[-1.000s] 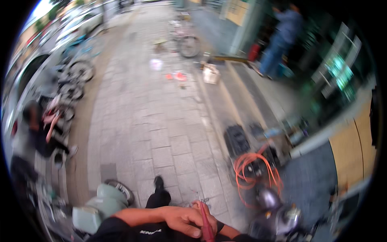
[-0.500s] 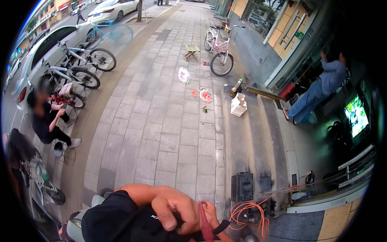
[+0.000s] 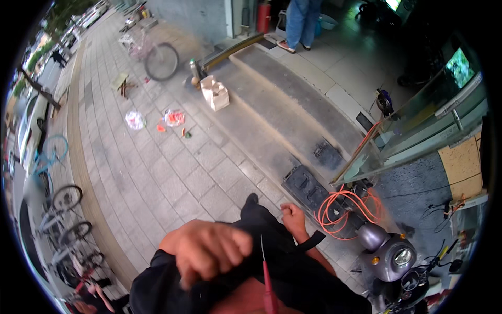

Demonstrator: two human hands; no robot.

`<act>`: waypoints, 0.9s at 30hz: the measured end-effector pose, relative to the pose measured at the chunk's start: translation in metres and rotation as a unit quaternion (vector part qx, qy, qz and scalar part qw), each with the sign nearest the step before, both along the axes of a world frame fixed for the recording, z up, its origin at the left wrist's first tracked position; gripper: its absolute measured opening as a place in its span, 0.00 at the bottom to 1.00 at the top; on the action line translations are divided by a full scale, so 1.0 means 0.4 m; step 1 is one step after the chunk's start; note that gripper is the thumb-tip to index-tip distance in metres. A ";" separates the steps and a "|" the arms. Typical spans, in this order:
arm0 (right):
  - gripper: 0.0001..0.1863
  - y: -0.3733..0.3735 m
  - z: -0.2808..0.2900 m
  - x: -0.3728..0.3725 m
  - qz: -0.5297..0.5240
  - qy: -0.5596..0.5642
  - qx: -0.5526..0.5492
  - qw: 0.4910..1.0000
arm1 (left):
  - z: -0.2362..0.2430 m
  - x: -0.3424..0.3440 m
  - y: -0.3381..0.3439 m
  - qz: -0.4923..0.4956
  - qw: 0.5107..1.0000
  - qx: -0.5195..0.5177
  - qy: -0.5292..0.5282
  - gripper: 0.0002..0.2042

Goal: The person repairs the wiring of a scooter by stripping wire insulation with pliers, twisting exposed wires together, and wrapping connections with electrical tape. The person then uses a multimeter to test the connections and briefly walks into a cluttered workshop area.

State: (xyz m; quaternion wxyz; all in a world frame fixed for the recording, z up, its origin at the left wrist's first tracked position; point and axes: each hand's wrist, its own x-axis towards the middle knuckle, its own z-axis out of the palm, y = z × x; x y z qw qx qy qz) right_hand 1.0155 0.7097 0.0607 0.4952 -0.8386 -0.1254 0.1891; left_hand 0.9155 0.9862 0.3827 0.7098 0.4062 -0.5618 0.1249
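My left hand (image 3: 209, 252) hangs in front of my dark clothes, fingers bent and smeared by motion; whether anything is in it I cannot make out. Farther right and forward, my right hand (image 3: 294, 219) is out past my leg, fingers curled in, with nothing visible in them. Between the hands, at the lower edge, a red-handled tool (image 3: 269, 293) with a thin metal shaft points away from me, perhaps a screwdriver or an awl. Neither hand touches it, and what holds it is out of view. A dark strap (image 3: 309, 242) crosses my right forearm.
Right of me are a black toolbox (image 3: 306, 187), a coiled orange hose (image 3: 334, 212) and a grey scooter (image 3: 395, 256). Steps (image 3: 277, 99) rise to a doorway where a person (image 3: 299, 23) stands. Ahead lie a paper bag (image 3: 215, 94), melon pieces (image 3: 175, 118) and a folding stool (image 3: 120, 81).
My view has swung right, bringing the scooter in. My right hand has moved away from the red-handled tool and from my left hand. My left hand has shifted slightly left.
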 end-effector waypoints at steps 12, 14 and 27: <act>0.10 0.584 0.148 0.679 0.166 0.000 0.053 0.985 | -0.300 0.830 0.217 -0.215 0.897 0.167 0.348 0.13; 0.10 0.593 0.183 0.773 0.107 -0.021 0.028 0.994 | -0.269 0.994 0.281 -0.241 0.896 0.159 0.337 0.13; 0.06 0.529 0.591 1.303 -0.388 0.097 0.167 0.901 | -0.198 1.727 0.473 -0.041 0.724 0.334 0.602 0.21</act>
